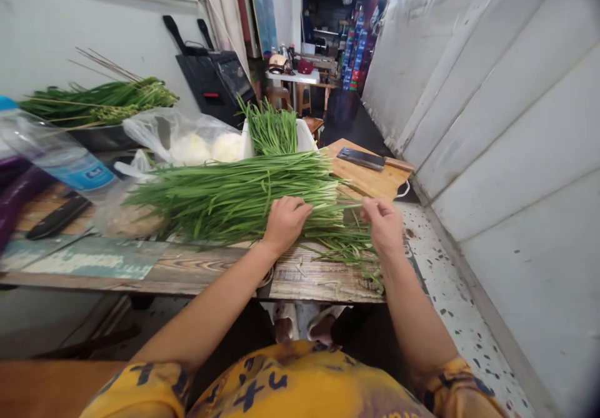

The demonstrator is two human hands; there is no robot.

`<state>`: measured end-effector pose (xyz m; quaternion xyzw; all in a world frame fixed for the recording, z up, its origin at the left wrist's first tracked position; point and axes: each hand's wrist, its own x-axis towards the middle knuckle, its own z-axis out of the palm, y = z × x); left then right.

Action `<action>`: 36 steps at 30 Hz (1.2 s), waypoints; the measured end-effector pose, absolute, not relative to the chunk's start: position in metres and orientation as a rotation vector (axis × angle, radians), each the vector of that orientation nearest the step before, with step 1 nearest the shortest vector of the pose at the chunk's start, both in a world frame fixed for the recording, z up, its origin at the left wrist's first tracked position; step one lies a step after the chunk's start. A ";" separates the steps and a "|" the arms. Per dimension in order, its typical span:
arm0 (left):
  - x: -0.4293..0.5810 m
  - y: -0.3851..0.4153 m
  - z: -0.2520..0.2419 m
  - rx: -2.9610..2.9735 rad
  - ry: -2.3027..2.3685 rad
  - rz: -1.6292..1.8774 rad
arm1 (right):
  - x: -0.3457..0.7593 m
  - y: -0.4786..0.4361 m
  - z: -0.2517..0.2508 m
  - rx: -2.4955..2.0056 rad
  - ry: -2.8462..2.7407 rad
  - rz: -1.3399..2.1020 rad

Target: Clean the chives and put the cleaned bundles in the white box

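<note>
Head view: tub (304,137) holds chives (272,129) behind bundle (234,196).

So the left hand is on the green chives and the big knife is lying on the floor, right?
No. The left hand is on the green chives, but the big knife lies on the cutting board; the head view shows it.

The only camera rides on the person's head and faces forward and steeply down, so the yellow shirt (300,387) fills the 6 o'clock edge. It sits close over the wooden table (187,268). The left hand (284,221) lies just below centre, the right hand (384,224) at 4 o'clock, and the green stalks (225,199) at 9 o'clock. The wide lens also takes in the white wall (506,155) at 3 o'clock and the far room (328,37) at 12 o'clock.
</note>
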<state>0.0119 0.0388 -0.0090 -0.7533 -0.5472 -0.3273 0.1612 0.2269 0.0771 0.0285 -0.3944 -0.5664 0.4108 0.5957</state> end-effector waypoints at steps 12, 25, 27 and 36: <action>0.007 -0.035 0.049 -1.860 -1.475 -1.376 | 0.258 -0.025 0.022 -0.780 -1.274 0.635; 0.053 -0.074 0.021 -2.595 -1.482 -1.288 | 0.232 -0.042 0.014 -0.970 -1.647 0.701; 0.052 -0.071 0.019 -2.579 -1.510 -1.267 | 0.232 -0.039 0.015 -0.919 -1.857 0.472; 0.021 -0.043 0.003 -2.693 -1.375 -1.125 | 0.268 0.017 0.014 -0.668 -2.670 0.070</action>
